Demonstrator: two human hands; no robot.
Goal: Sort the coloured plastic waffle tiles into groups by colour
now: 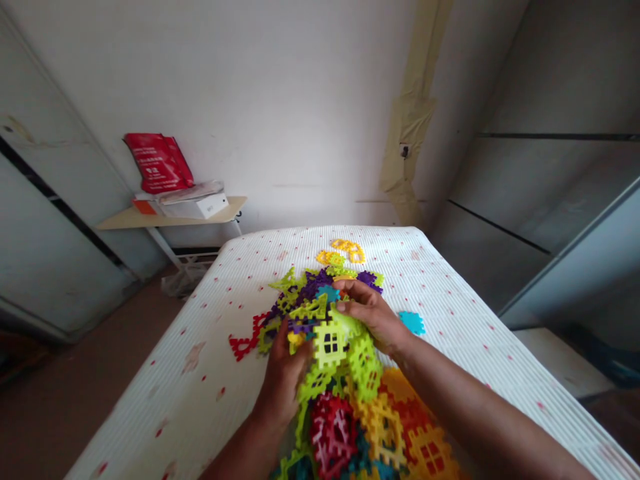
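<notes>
Interlocking plastic building tiles with toothed edges lie heaped along the middle of the bed-like surface. My right hand (374,319) bends over the heap from the right, its fingers and thumb closed on a lime-green tile (349,325). Just below, a lime-green window tile (330,344) faces me. My left hand (285,377) is at the heap's left side, thumb and index finger apart, close to the window tile's left edge; a small yellow piece (296,339) shows between them. Motion blurs the left thumb, and its other fingers are hidden.
Nearer me lie red tiles (334,433) and orange-yellow tiles (383,430). Yellow pieces (350,249) lie at the far end, a blue tile (412,323) to the right, a red tile (243,348) to the left. A side table (227,211) with a red bag (157,162) stands by the wall.
</notes>
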